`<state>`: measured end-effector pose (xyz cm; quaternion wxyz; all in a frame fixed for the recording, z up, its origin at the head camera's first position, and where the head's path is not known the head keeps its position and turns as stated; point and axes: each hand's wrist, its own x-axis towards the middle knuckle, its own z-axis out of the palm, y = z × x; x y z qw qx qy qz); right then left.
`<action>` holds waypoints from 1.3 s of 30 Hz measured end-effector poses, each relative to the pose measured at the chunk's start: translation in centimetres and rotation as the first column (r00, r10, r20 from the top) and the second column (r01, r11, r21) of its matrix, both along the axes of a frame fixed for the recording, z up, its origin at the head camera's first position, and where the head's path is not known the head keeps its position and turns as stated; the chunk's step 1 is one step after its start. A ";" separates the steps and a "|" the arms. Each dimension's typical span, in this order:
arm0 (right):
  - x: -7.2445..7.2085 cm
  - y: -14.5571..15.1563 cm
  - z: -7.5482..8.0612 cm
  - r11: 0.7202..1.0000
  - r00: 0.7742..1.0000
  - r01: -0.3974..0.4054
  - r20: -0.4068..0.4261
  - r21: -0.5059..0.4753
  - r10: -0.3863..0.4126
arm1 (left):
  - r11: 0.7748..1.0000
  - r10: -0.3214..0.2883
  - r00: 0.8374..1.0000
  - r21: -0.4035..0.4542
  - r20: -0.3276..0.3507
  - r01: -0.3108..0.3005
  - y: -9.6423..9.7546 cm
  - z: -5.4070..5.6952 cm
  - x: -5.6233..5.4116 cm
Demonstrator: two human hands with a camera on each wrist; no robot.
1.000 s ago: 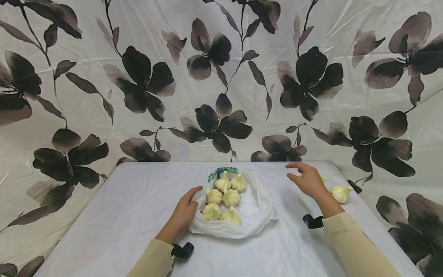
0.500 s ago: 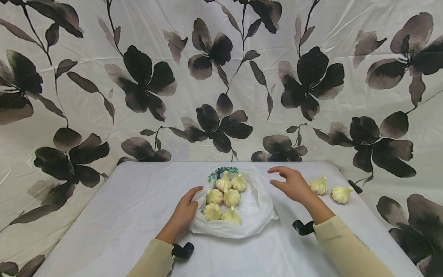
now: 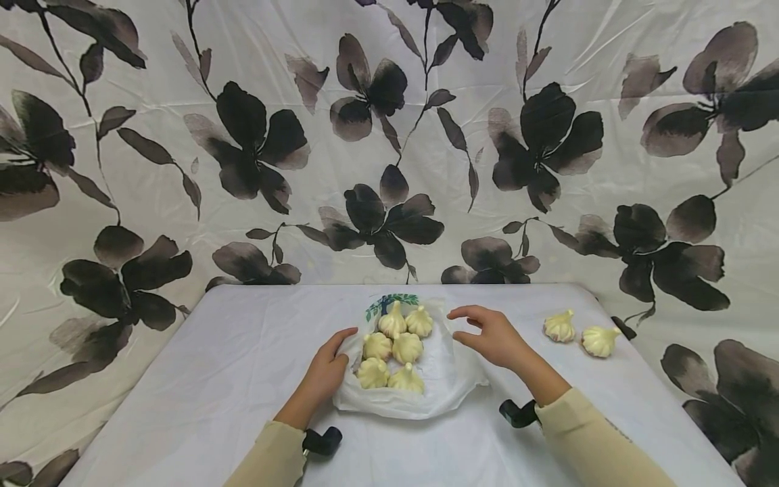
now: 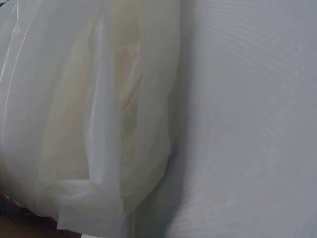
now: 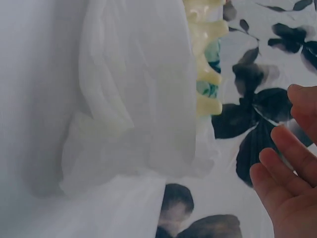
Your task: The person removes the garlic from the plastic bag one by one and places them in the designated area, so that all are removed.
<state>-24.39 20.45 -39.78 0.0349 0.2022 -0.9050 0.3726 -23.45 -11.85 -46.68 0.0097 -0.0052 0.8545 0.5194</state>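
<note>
A white plastic bag (image 3: 420,408) lies with its mouth spread, and several pale garlic bulbs (image 3: 407,348) sit inside it, mostly toward its left. My left hand (image 3: 324,368) holds the bag's left rim, thumb toward the inside. In the left wrist view the thin bag (image 4: 104,124) fills the left half and hides most of that hand. At the bag's right rim hovers my right hand (image 3: 494,340), empty, thumb and forefinger apart. The right wrist view shows its spread fingers (image 5: 285,166) beside the bag (image 5: 143,104), with yellowish bulb stems (image 5: 210,106) sticking past the rim.
Two more garlic bulbs stand at the table's right side, a nearer-in bulb (image 3: 559,327) and an outer bulb (image 3: 600,341) by the edge. White cloth covers the table (image 3: 201,406). Behind it hangs a floral curtain (image 3: 426,155).
My right hand has moved left from beside the loose bulbs to the bag's right rim, uncovering the nearer-in bulb. My left hand and the bag have stayed put.
</note>
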 end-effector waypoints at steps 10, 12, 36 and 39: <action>0.4 -1.8 -0.8 0.995 0.995 -0.079 0.051 -0.067 0.082 | 1.000 0.001 1.000 0.008 0.003 -0.001 0.0 -0.1 -0.1; 0.5 -2.1 -1.0 0.993 0.993 -0.102 0.046 -0.065 0.105 | 1.000 0.002 1.000 0.009 0.001 -0.003 0.0 -0.1 -0.1; 0.7 -4.9 -3.2 0.944 0.941 -0.303 0.113 -0.128 0.318 | 1.000 0.001 1.000 0.024 -0.002 -0.001 0.1 0.2 0.0; 0.9 -5.2 -3.4 0.948 0.940 -0.300 0.134 -0.108 0.313 | 1.000 -0.001 1.000 0.024 -0.001 0.001 0.0 0.1 0.1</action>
